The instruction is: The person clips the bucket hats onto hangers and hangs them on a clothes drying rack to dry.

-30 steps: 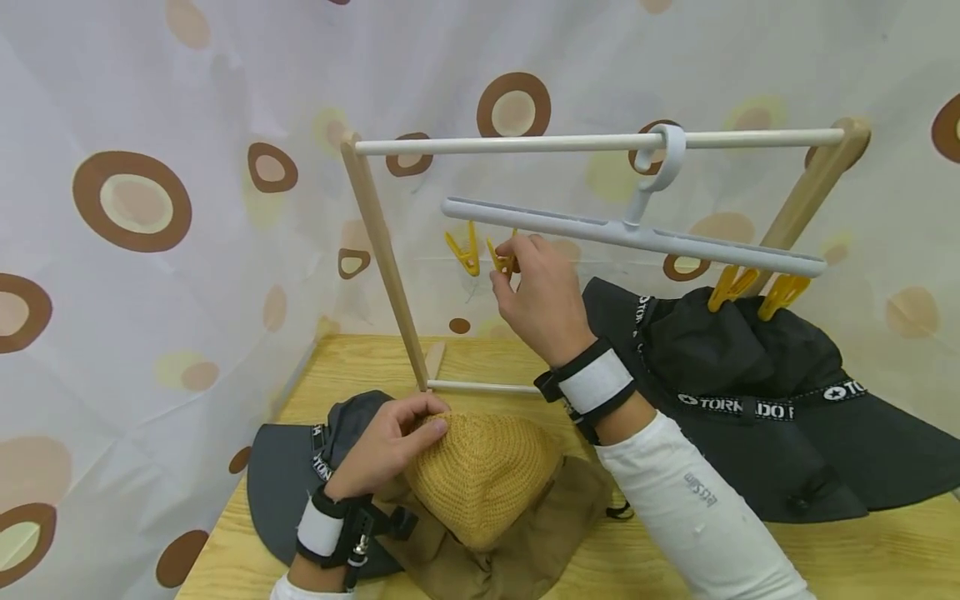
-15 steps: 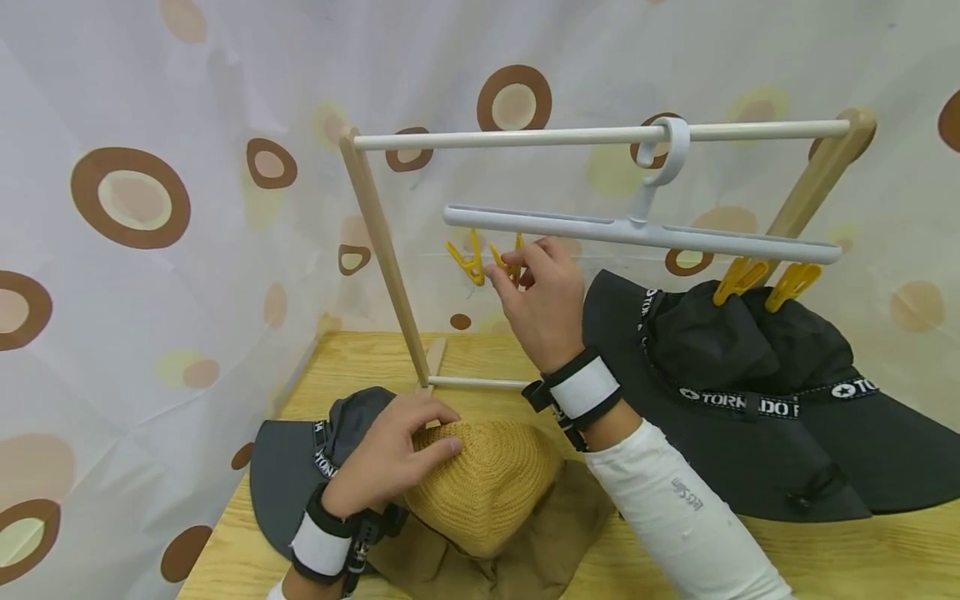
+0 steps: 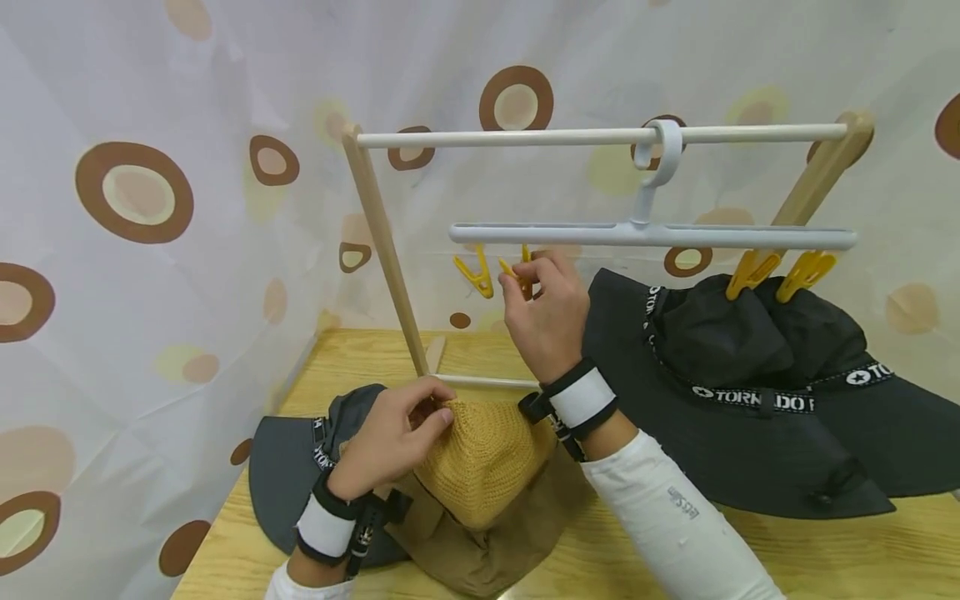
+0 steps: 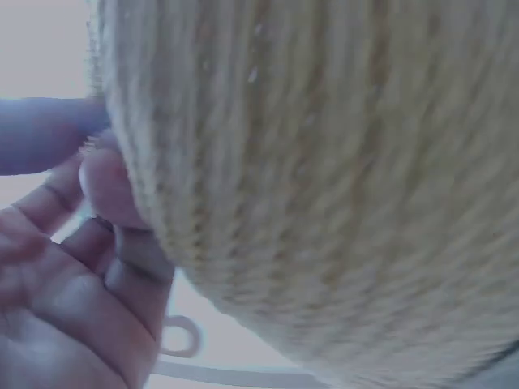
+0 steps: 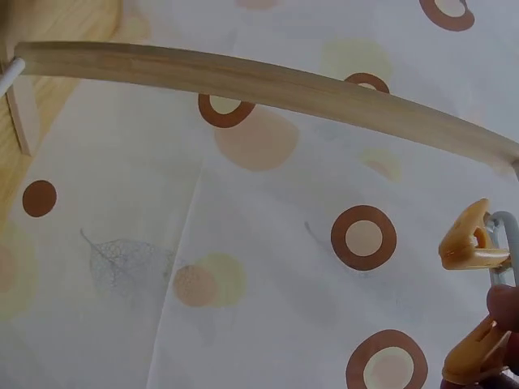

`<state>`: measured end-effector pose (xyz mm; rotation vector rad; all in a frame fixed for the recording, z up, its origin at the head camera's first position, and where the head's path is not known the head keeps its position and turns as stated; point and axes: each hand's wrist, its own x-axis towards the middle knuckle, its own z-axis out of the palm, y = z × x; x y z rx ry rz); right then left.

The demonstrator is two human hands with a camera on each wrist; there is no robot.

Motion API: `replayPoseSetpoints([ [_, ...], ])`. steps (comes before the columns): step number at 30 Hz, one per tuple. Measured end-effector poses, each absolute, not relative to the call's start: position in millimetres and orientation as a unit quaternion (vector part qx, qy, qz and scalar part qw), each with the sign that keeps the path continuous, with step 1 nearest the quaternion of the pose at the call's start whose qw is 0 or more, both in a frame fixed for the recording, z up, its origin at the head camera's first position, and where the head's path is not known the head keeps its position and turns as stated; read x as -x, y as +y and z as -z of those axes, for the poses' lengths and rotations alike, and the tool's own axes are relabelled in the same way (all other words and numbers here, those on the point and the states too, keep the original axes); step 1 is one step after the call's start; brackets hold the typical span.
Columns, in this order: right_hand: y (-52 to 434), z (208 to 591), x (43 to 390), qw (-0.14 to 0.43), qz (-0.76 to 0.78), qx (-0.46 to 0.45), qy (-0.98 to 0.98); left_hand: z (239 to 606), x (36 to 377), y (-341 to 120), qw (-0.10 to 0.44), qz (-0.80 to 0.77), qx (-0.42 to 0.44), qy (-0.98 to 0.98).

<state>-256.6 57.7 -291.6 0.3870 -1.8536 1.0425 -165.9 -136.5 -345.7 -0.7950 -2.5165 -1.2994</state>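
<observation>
My left hand pinches the top of a hat with a yellow knitted crown and a brown fabric brim. In the left wrist view the crown fills most of the frame, with thumb and finger at its edge. My right hand is raised under a light grey hanger. Its thumb and fingers pinch a yellow clothespin hanging from the hanger, partly hidden by the fingers. Just left of it hangs another yellow clothespin, also seen in the right wrist view as a clothespin on the hanger.
The hanger hooks over the white rail of a wooden rack. A black wide-brimmed hat hangs at right from two yellow clothespins. Another dark hat lies on the wooden table at left, partly behind my left hand.
The hanger has gone from tilted to level, its left end lower and its right end higher. My right hand has come down slightly with the clothespin. The knitted hat has risen a little.
</observation>
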Motion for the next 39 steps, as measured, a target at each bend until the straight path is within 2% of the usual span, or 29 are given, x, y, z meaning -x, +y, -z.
replayPoseSetpoints([
  [7,64,291,248,0.423,-0.444,-0.15,-0.776,352,190,-132,0.06,0.505,0.317,-0.801],
  [16,65,284,236,0.329,-0.533,-0.079,-0.775,369,241,-109,0.01,0.521,0.366,-0.771],
  [21,67,282,235,0.321,-0.53,-0.093,-0.78,371,264,-87,-0.011,0.521,0.372,-0.768],
  [27,66,284,233,0.307,-0.535,-0.105,-0.78,358,287,-73,-0.004,0.491,0.367,-0.79],
  [39,72,279,237,0.32,-0.538,-0.105,-0.773,342,290,-75,0.017,0.396,0.359,-0.845],
])
